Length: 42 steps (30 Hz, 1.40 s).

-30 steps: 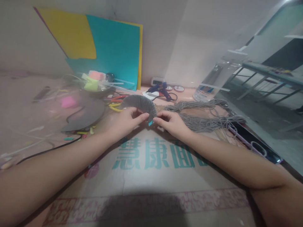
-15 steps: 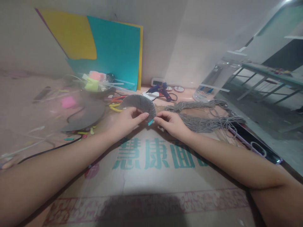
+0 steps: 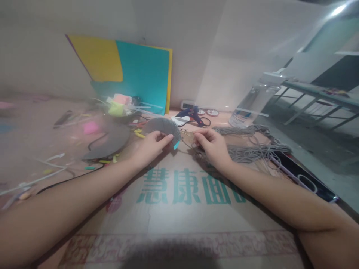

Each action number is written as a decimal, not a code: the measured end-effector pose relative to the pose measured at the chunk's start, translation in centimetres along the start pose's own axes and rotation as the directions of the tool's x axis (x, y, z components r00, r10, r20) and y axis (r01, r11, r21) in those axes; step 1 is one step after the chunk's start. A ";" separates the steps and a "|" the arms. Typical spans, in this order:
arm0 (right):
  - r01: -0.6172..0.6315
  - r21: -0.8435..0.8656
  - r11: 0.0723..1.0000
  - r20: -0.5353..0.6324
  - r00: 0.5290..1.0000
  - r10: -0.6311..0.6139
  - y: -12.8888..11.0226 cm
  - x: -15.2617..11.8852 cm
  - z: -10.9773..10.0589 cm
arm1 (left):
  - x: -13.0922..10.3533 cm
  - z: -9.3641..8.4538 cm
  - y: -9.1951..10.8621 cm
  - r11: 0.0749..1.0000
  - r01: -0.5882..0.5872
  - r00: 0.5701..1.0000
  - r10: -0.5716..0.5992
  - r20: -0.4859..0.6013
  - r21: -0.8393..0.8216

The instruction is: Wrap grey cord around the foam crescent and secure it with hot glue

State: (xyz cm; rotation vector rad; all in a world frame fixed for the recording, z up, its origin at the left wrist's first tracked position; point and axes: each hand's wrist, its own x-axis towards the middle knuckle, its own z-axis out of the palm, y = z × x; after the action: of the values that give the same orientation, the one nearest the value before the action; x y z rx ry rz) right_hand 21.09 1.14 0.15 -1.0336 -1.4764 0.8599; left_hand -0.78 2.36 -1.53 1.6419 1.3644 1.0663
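My left hand (image 3: 155,145) is closed on a curved piece wrapped in grey yarn (image 3: 162,127), thumb on top. A short teal tip (image 3: 176,145) of that piece shows bare at its right end. To the right, my right hand (image 3: 210,145) pinches thumb and fingertips together. A thin strand runs from the wrapped piece toward this pinch and looks like grey yarn. Beyond my right hand lies a loose skein of grey yarn (image 3: 252,152). On the left rests a second grey curved piece (image 3: 110,142).
A blue glue gun (image 3: 193,115) lies at the back near a small white timer (image 3: 187,104). Teal and yellow sheets (image 3: 146,74) lean on the wall. A clear bottle (image 3: 254,101) and a dark phone (image 3: 305,175) are on the right, coloured scraps (image 3: 91,127) on the left.
My right hand has moved right, away from the wrapped piece, drawing out the thin strand. My left hand stays on the piece. The view has tilted up slightly.
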 end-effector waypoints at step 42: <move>0.592 -0.285 0.753 0.452 0.776 -0.439 0.2 -1.4 0.5 | -1.8 -0.3 1.4 0.960 -0.089 0.996 0.092 0.000 0.264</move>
State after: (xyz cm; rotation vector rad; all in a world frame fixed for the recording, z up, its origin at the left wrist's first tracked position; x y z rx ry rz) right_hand 20.65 -0.05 -0.61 -0.6939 -2.2007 0.3256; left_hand -0.73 0.40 -0.37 1.9091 1.5039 0.9792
